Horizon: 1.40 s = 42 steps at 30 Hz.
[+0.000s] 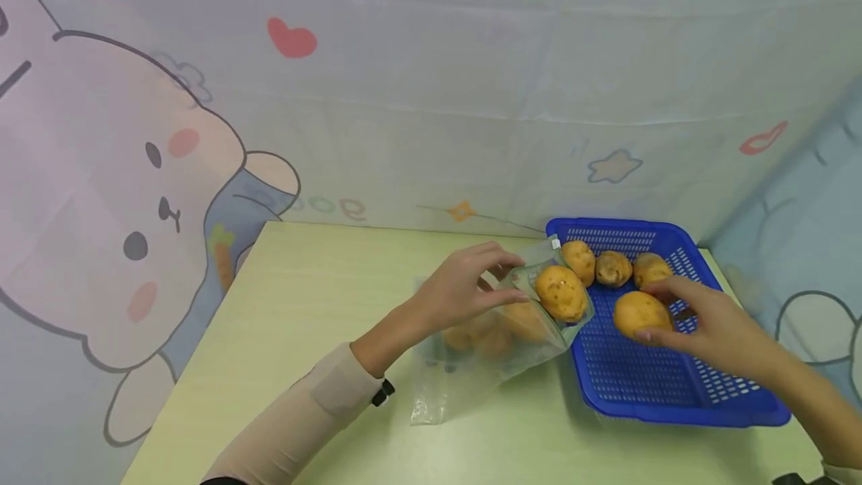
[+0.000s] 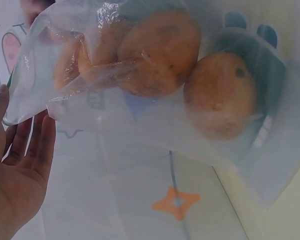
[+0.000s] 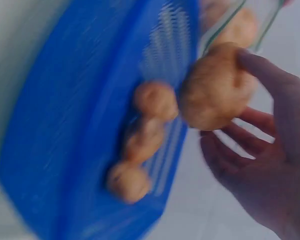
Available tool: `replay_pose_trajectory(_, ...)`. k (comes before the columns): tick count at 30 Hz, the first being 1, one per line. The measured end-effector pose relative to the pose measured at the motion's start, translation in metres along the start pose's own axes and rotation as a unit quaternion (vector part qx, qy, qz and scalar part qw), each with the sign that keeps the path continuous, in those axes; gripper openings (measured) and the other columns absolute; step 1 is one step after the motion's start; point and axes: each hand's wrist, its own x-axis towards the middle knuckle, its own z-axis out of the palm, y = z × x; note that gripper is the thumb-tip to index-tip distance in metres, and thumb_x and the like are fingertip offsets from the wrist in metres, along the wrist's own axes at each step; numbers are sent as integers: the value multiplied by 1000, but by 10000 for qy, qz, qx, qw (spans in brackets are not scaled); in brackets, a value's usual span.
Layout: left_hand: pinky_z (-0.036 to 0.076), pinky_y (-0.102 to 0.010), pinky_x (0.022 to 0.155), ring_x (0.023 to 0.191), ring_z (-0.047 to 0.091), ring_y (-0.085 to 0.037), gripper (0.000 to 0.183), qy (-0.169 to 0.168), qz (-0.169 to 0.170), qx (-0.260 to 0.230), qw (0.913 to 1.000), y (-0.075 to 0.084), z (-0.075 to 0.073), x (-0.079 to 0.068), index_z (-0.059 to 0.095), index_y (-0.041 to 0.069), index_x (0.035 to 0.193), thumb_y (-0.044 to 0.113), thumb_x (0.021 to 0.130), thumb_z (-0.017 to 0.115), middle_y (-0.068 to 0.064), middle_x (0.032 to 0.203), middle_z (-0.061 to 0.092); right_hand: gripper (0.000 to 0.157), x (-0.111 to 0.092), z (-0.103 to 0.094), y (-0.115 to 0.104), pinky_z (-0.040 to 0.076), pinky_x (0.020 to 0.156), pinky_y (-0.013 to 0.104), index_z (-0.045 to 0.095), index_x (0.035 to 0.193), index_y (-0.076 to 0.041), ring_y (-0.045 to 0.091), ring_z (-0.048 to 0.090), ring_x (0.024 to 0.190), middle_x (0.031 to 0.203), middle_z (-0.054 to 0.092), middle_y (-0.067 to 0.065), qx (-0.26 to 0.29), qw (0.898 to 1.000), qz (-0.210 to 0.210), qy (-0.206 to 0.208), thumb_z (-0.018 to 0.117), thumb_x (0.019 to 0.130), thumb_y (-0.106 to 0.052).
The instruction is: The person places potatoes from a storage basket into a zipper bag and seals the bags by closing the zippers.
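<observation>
"What does the left wrist view add to the head view?"

"A close side look through the clear bag [image 1: 465,384]: at least 4 potatoes [image 2: 220,97] show, though the cloudy film and overlaps leave the exact count unsure. The head view alone takes in both hands together, plus the sleeve [image 1: 316,403] on the left arm."

"And the other counts?"

"1 blue basket [image 1: 680,416] on the table [image 1: 323,283], with 3 potatoes in a row along its far side. 1 more potato [image 1: 562,293] sits in the bag's open mouth."

"The fingers?"

"Left hand [image 1: 468,283]: thumb and fingers well apart, gripping the bag's rim between them. Right hand [image 1: 720,328]: clamped on 1 potato [image 1: 636,314] above the basket. The right wrist view, rather blurred, shows its thumb on 1 side and fingers on the other."
</observation>
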Motion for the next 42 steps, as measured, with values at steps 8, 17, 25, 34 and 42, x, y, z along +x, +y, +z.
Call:
replay_pose_trajectory(8, 60, -16, 73, 98, 69, -12, 41, -83, -19, -22, 10000, 4, -2, 3, 71, 3, 127, 19, 93, 86, -7, 113, 72, 58, 34, 2, -62, 53, 81, 8, 64, 135, -12, 6, 64, 97, 126, 68, -1, 773, 9926, 33, 939, 93, 84, -12)
replay_pose_trajectory(17, 62, -18, 72, 97, 68, -8, 39, -29, 30, -83, 10000, 3, -3, 2, 72, 4, 125, 18, 92, 87, -3, 111, 71, 61, 59, 21, -81, 58, 76, 21, 64, 132, -7, 14, 61, 98, 122, 67, 2, 274, 9929, -595, 994, 96, 81, -18)
replay_pose_trajectory(25, 62, -18, 72, 96, 67, -7, 39, 22, 223, -94, 9997, 3, -4, 2, 72, 4, 124, 16, 91, 87, -3, 110, 71, 54, 69, 33, -93, 59, 77, 35, 66, 130, -9, 18, 57, 105, 121, 66, 3, 46, 9941, -569, 923, 92, 86, -28)
replay_pose_trajectory(34, 62, -18, 72, 97, 68, -9, 40, 8, 155, -70, 9999, 3, -4, 2, 72, 3, 126, 17, 91, 87, -4, 113, 72, 57, 68, 38, -91, 57, 85, 29, 64, 136, -16, 14, 60, 103, 127, 67, -3, 557, 9933, -702, 726, 91, 87, -24)
replay_pose_trajectory(42, 62, -18, 71, 96, 68, -8, 39, -2, 222, -111, 9997, 2, -3, 4, 72, 3, 125, 15, 91, 87, -2, 111, 71, 62, 64, 40, -87, 59, 88, 21, 63, 136, -10, 17, 64, 106, 129, 65, 3, 629, 9932, -688, 692, 94, 83, -19)
